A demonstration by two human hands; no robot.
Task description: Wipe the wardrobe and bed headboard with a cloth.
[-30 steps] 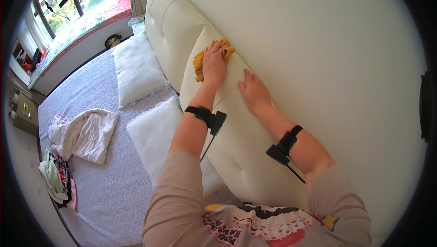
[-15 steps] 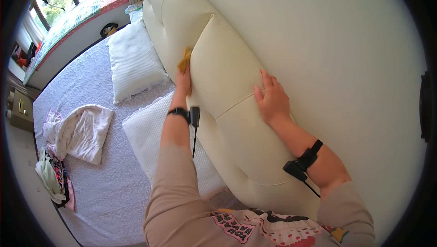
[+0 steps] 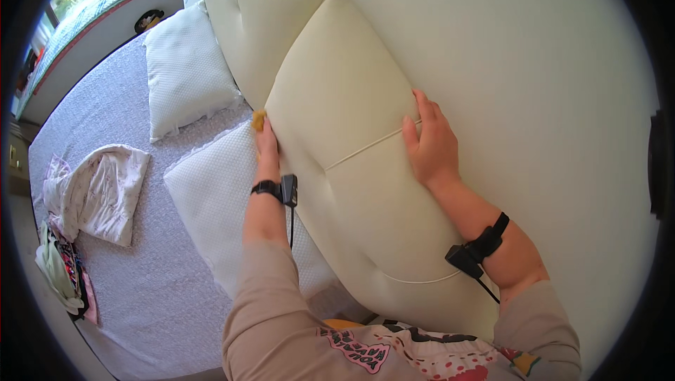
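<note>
A cream padded headboard (image 3: 351, 110) with button tufts and piped seams runs diagonally through the middle of the view. At its lower left side, by the mattress, my left hand (image 3: 267, 143) grips a yellow cloth (image 3: 259, 120). Part of the cloth is hidden behind the fingers and palm. My right hand (image 3: 434, 145) rests on the headboard's upper edge beside the wall, its thumb apart and its fingers stretched out over the edge. Nothing is held in that hand. Black straps with small boxes and cables sit on both forearms.
A white pillow (image 3: 188, 68) lies by the headboard, and another white pillow (image 3: 211, 191) is under my left arm. A folded floral quilt (image 3: 105, 195) and several clothes (image 3: 60, 268) lie on the grey bedsheet (image 3: 169, 289). A pale wall (image 3: 534, 100) rises on the right.
My left hand has moved with the yellow cloth down and left, off the tufted seam to the headboard's mattress side. My right hand stays at the upper edge. The view has shifted slightly.
</note>
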